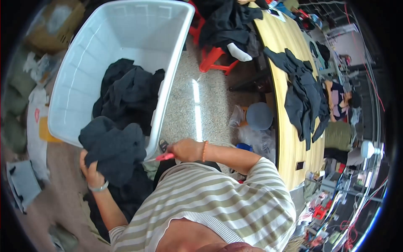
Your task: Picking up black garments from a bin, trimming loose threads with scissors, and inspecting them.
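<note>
My left hand (92,171) grips the lower left edge of a black cloth garment (112,145), its fingers partly behind the cloth. The bunched garment hangs over the near rim of a large white plastic tub (63,80). In my right hand (187,150) is a small red-handled tool (165,156) with a thin metal blade, pointing left toward the cloth and apart from my left hand. Its exact kind is hard to make out. More black garments (128,90) lie heaped inside the tub. Below the held garment, further dark cloth (130,197) hangs beside my body.
To the right stands a long wooden-topped table (285,161) with a black garment (304,94) spread on it. A person with dark cloth on their lap (222,25) sits at the far end, by a red stool (216,61). Plastic bags (260,140) lie beneath the table.
</note>
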Available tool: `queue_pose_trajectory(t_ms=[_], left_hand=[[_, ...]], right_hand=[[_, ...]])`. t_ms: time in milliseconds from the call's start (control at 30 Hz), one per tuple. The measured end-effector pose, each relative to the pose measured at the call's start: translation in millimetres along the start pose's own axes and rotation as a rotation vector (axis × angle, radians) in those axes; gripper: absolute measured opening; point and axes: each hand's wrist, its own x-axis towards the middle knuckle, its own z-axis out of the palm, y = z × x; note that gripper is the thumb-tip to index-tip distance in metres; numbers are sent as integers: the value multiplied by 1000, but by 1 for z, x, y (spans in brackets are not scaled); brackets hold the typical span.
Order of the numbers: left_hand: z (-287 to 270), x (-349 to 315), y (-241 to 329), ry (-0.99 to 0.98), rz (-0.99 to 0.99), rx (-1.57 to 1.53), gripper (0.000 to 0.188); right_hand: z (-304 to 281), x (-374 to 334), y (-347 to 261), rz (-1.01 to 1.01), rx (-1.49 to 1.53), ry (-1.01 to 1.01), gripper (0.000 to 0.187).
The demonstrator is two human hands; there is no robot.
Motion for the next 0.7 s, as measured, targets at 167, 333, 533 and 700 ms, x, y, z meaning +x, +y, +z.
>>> queue_pose_trajectory(t_ms=[167, 333, 533, 700], left_hand=[[131, 30, 76, -510, 164, -166, 16], [230, 75, 89, -874, 319, 57, 35], [409, 126, 81, -1074, 736, 317, 33], [605, 196, 57, -1027, 941, 158, 36]], right_hand=[[-31, 2, 4, -174, 12, 44, 19], [-87, -56, 71, -263, -70, 647, 39], [-178, -161, 174, 61, -101, 1131, 49], [-293, -266, 308, 506, -801, 880, 22]])
